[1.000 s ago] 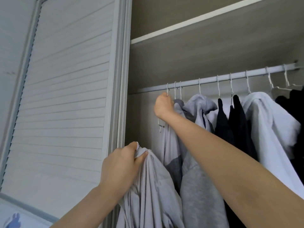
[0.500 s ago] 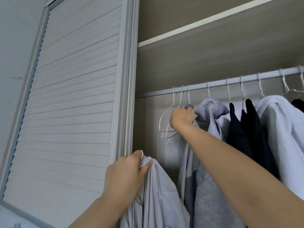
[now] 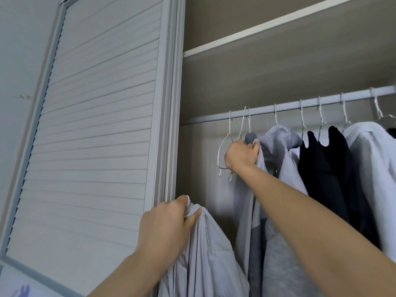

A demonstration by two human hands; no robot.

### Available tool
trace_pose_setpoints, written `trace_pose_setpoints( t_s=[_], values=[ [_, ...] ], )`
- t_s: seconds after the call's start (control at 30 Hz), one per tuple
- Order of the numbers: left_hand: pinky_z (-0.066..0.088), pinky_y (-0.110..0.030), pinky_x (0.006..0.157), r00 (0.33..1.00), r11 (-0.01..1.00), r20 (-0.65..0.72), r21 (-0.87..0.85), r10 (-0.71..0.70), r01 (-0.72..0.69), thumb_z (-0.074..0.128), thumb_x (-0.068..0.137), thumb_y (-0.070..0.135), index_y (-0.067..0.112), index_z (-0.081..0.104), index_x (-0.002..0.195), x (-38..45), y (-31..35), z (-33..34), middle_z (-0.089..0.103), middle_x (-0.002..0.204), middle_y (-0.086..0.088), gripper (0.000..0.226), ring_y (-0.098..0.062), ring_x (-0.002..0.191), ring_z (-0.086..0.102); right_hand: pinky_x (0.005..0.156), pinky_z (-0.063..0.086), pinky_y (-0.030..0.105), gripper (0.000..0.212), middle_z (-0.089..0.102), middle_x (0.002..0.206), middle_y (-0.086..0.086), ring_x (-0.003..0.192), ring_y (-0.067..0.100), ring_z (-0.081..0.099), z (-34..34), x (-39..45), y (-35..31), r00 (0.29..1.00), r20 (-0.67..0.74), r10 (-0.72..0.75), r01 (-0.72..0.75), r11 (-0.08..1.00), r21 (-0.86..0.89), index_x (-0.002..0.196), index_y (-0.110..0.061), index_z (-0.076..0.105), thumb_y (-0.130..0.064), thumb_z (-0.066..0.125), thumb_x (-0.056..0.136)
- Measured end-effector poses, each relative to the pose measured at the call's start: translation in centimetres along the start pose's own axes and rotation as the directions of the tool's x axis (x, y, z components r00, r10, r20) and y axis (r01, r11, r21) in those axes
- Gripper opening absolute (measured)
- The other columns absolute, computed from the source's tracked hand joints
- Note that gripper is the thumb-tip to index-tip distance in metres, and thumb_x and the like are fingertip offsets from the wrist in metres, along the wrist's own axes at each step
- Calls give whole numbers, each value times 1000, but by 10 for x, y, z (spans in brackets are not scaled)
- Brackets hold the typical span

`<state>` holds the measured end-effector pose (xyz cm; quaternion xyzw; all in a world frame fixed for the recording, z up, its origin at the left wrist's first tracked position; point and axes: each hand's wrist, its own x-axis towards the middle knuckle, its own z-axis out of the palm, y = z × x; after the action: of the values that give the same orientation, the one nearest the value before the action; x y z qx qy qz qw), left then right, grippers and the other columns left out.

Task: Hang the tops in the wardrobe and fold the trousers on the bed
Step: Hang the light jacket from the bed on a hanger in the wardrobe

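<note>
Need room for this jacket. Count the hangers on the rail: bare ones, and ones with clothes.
Bare hangers: 2
Hangers with clothes: 6 (the far right one is partly cut off)
Total: 8

The right hand hides which of the 2 bare hangers its fingers close on, the held grey top runs off the bottom edge, and the rail is cut off at right.
</note>
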<state>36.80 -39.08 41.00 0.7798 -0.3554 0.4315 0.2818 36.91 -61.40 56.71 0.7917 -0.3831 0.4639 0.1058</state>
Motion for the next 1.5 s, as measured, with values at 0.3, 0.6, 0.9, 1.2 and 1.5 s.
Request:
trace_pose_setpoints(
  t_s=[0.3,0.6,0.9,1.2,1.5],
  values=[
    [35,-30,59,1000,999,3,-33,-15,15,41,95,58,34,42,87,2,1,-3,52,70,10,25,-18,74,55,111,18,48,43,58,121,21,123,37,44,-25,-22,6,997,-38,-69,75,978,194,119,2,46,-13,52,79],
    [50,-37,72,986,947,104,-282,-130,155,56,93,46,13,59,84,-13,11,-23,64,78,-2,34,-26,79,61,68,43,27,20,51,99,14,100,33,58,-93,-110,27,986,109,-126,24,755,655,110,1,46,-11,40,96],
    [52,-32,68,761,478,509,-592,-403,649,73,85,23,-6,66,86,-65,20,-69,70,85,-19,30,-29,72,66,72,42,36,15,72,99,-2,96,21,66,-179,-267,123,890,399,-223,-290,399,870,90,-27,44,-41,43,97],
    [54,-51,92,534,332,704,-420,-468,845,73,81,9,-1,66,103,-131,30,-89,70,98,-22,25,-37,92,67,82,49,61,26,67,103,16,98,35,67,-241,-334,225,473,722,-504,-803,90,589,100,-20,60,-42,59,88],
    [44,-35,73,723,657,476,-335,-501,675,61,89,5,8,65,82,-161,14,-94,62,86,-15,9,-29,79,56,71,45,48,28,57,80,12,69,26,56,-278,-355,310,390,561,-730,-816,9,578,115,-17,57,-35,54,95]
  ],
)
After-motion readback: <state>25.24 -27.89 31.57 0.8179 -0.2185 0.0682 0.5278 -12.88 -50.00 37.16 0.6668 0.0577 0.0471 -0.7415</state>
